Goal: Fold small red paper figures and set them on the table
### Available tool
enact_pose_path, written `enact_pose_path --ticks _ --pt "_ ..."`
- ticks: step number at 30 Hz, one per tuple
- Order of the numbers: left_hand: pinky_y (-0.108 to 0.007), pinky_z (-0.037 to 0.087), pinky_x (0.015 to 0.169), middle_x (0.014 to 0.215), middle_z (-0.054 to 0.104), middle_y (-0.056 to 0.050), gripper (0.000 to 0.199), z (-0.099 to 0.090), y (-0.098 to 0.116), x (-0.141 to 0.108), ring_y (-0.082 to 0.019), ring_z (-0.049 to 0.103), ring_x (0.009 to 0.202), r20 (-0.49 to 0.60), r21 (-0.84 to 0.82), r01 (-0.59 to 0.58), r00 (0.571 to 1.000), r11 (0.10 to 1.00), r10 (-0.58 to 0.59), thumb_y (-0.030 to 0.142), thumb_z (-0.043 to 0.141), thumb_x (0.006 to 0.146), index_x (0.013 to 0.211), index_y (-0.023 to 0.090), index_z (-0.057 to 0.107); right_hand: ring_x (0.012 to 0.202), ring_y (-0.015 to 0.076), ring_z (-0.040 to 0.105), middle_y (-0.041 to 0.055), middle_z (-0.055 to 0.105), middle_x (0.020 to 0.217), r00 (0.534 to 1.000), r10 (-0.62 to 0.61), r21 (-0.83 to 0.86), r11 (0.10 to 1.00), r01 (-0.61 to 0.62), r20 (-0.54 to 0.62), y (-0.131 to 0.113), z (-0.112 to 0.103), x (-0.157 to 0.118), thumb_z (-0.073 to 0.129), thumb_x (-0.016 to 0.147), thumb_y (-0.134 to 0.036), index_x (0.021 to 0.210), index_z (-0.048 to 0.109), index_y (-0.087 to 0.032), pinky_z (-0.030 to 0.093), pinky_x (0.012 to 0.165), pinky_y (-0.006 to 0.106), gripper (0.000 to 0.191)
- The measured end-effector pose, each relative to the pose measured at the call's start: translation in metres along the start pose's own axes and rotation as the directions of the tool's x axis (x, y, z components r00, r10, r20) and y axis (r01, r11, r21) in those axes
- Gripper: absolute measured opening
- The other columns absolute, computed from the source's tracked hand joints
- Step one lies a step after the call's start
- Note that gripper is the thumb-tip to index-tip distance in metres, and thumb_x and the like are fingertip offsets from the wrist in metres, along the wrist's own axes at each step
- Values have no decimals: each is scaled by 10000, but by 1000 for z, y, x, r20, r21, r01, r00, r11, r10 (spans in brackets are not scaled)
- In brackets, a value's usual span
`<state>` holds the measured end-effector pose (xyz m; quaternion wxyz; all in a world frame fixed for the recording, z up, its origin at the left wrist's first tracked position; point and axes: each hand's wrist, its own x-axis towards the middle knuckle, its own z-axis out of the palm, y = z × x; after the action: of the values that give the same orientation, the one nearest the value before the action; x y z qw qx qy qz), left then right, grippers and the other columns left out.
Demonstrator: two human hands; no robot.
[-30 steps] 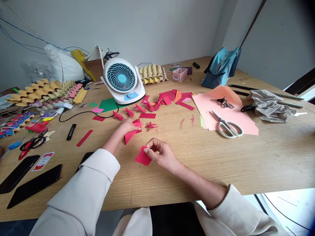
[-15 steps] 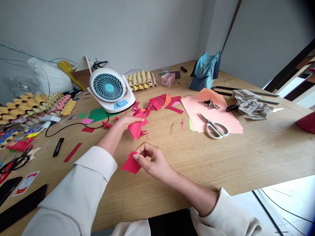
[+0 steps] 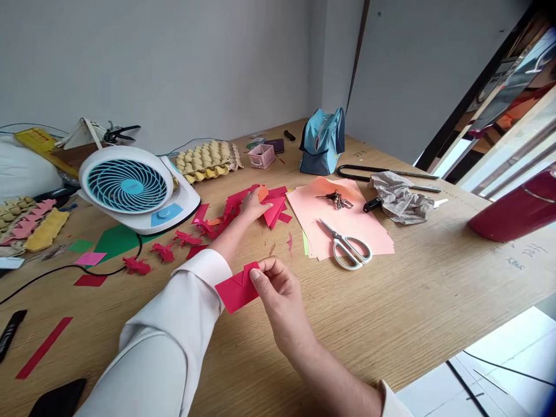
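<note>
Head view: right hand (image 3: 284,301) pinches one end of the red sheet (image 3: 237,289), probably so the rest sits free left of those fingers, while left hand (image 3: 252,207) is at the red scraps (image 3: 275,215) beyond them, can't tell if gripping.

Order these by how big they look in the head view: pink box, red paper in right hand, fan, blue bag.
1. Fan
2. Blue bag
3. Red paper, nearer the camera
4. Pink box
</note>
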<state>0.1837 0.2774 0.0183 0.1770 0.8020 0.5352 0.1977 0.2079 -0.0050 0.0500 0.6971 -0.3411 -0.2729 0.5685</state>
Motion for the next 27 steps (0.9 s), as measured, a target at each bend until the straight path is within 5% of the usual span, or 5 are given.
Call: enact_pose_path --ticks 4,9,15,21,27 --pt "-407 374 1132 1364 588 -151 491 -27 -17 -42 -296 521 1306 -34 49 -29 999 998 30 265 685 820 1287 145 596 650 120 497 -6 591 721 999 31 28 999 -32 6 3 0 -1 767 753 -515 771 605 -198 443 640 259 357" --pt "-402 451 1081 1231 675 -92 275 -66 -58 -161 -240 608 1187 -104 71 -185 976 980 192 211 552 892 1135 172 673 633 93 468 -35 573 712 998 39 99 994 -34 -47 7 -7 4 814 714 -455 756 610 -192 409 640 232 336" --pt "-427 464 1080 1324 634 -109 338 -62 -97 -284 -243 581 1247 -223 146 -208 945 967 237 207 482 959 1270 207 615 638 88 469 -45 559 733 989 -73 56 995 81 -131 11 -22 16 821 718 -426 756 589 -205 426 650 225 322" --pt "-523 376 1125 1467 519 -118 337 -50 -90 -289 -313 440 1385 -163 318 -262 932 911 325 167 540 930 1247 227 639 662 99 490 -32 569 743 985 -108 -155 984 86 -137 36 -24 20 829 662 -491 755 592 -195 427 655 241 391" --pt "-508 441 1073 1388 557 -166 657 -53 -104 -256 -340 527 1285 -217 142 -54 973 988 85 230 770 763 1370 185 523 665 111 499 -22 580 744 988 -110 -253 964 79 -111 50 -26 22 824 644 -516 747 589 -195 416 646 249 411"
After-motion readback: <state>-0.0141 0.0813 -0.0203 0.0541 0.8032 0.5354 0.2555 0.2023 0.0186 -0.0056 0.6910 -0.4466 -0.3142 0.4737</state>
